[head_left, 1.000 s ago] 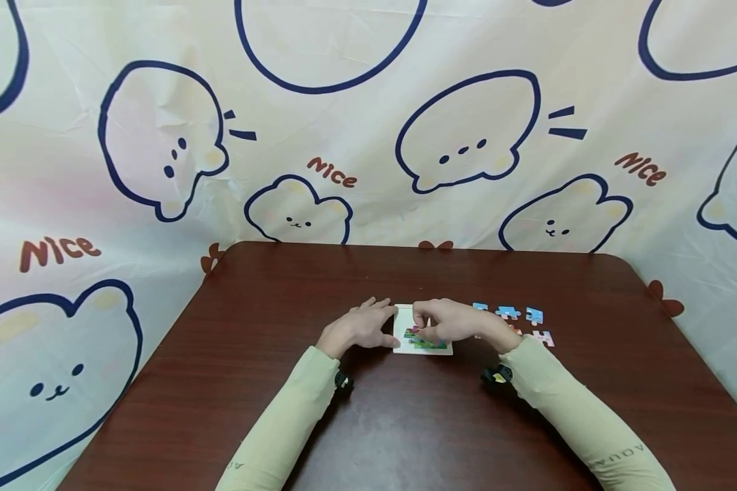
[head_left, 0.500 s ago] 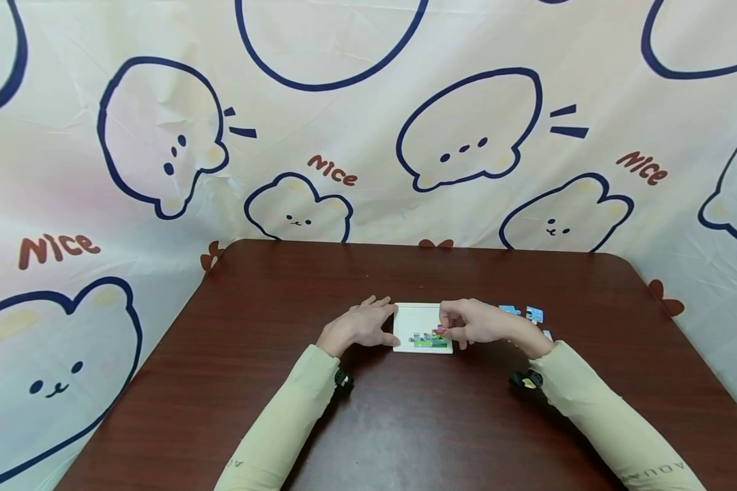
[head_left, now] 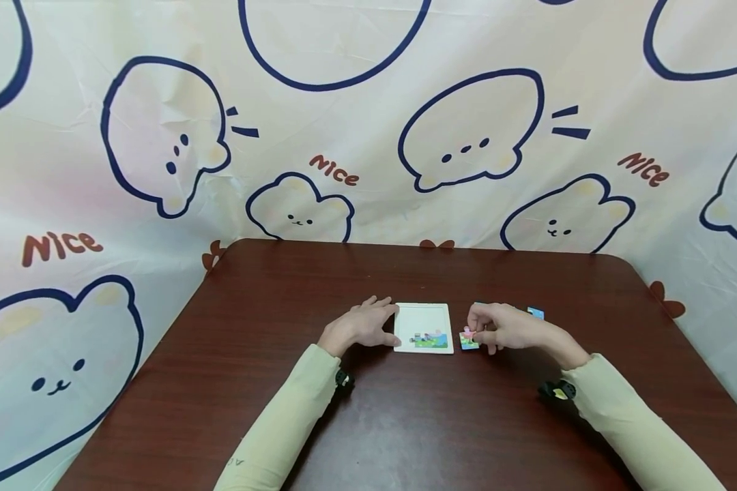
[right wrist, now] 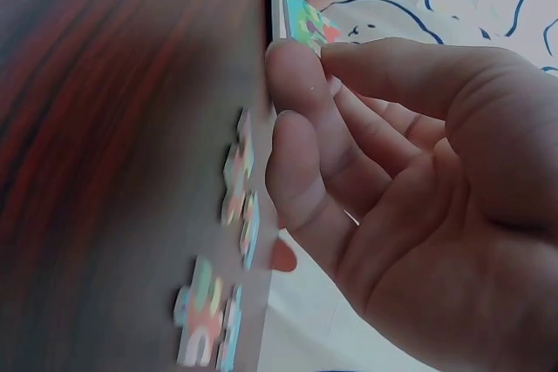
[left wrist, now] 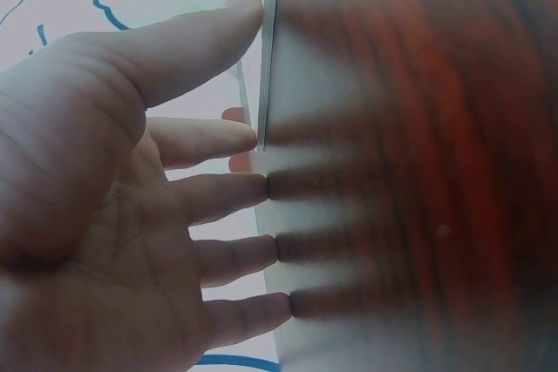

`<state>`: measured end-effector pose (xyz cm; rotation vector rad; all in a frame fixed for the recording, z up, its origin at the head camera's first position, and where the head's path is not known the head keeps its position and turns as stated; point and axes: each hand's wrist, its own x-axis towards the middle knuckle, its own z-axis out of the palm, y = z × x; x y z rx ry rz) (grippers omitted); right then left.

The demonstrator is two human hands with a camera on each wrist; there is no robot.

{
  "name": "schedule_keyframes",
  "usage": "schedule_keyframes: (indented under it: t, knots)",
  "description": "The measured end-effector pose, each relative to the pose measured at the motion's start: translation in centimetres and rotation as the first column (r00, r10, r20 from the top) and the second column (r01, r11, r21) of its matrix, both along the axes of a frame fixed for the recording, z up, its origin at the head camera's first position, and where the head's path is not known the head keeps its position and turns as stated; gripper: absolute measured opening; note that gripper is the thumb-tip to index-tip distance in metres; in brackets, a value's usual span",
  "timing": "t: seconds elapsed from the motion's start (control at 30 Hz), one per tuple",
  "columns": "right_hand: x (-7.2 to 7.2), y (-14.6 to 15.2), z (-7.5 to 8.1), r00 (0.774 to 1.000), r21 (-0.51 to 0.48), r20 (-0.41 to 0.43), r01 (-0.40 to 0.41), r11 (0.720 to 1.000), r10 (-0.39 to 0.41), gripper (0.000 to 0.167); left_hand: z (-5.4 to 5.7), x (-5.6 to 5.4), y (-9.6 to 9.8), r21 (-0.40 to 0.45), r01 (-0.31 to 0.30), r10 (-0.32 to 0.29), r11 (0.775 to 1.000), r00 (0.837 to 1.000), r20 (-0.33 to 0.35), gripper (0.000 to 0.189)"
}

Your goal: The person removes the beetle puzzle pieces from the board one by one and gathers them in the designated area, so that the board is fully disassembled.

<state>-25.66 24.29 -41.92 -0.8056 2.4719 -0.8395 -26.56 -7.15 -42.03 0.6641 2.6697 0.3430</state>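
My left hand lies at the left edge of a white puzzle tray, with fingers spread and thumb and fingertips touching that edge. Several joined puzzle pieces, green and blue with small figures, fill the lower right part of the tray. Just right of the tray, my right hand pinches a puzzle piece with a pink figure on green and blue. In the right wrist view the held piece stands tilted at the thumb and index fingertips, partly hidden by them.
Loose puzzle pieces lie on the dark wooden table below and beyond my right hand. One blue piece shows past that hand in the head view. A patterned cloth hangs behind the table.
My right hand has moved right, from above the tray to beside it, and a puzzle piece now shows plainly in its fingertips. The left hand stays at the tray's left edge.
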Motion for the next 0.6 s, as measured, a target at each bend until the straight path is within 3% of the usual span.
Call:
schedule_keyframes:
  t: [0.37,0.6]
  knots:
    - [0.4,1.8,-0.7,1.000,-0.009,0.018,-0.008,1.000,0.008,0.007,0.1,0.0,-0.1,-0.006,0.002,-0.002,1.000,1.000,-0.003,0.072]
    - [0.7,2.4,-0.5,0.998,0.042,0.055,0.026,0.999,-0.028,0.006,0.0,0.0,0.0,-0.007,0.005,-0.005,1.000,1.000,-0.005,0.072]
